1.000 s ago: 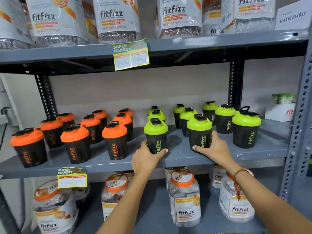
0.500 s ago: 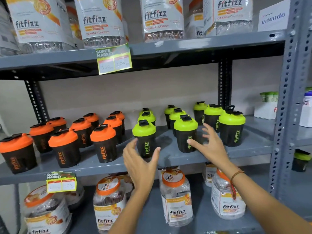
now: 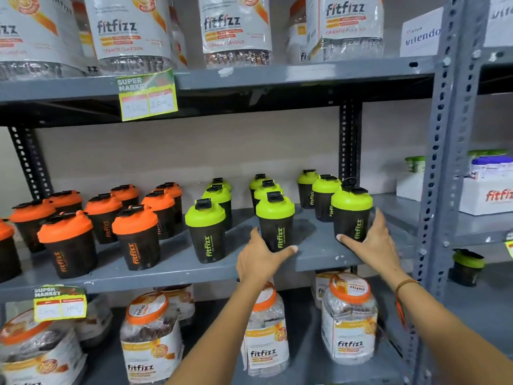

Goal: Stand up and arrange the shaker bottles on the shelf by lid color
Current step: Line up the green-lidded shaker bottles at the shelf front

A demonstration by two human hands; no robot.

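Several black shaker bottles stand upright on the grey middle shelf (image 3: 172, 275). The orange-lid shakers (image 3: 136, 237) form a group on the left and the green-lid shakers (image 3: 206, 232) a group on the right. My left hand (image 3: 261, 258) cups the base of the middle front green-lid shaker (image 3: 275, 218), thumb in front and fingers on its left side. My right hand (image 3: 373, 243) wraps the base of the right front green-lid shaker (image 3: 352, 212), with the thumb in front and the fingers on its right side. Both bottles rest on the shelf.
Large fitfizz jars fill the upper shelf (image 3: 305, 75) and the lower shelf (image 3: 348, 320). Price tags (image 3: 147, 95) hang from the shelf edges. A perforated grey post (image 3: 444, 168) stands right of my right hand. Beyond it are a white fitfizz box (image 3: 488, 195) and one more green-lid shaker (image 3: 467, 266).
Both hands let go of the left and middle front green shakers, lifted with fingers open, and shifted right. They now hold the middle and right front green shakers. The view moved right.
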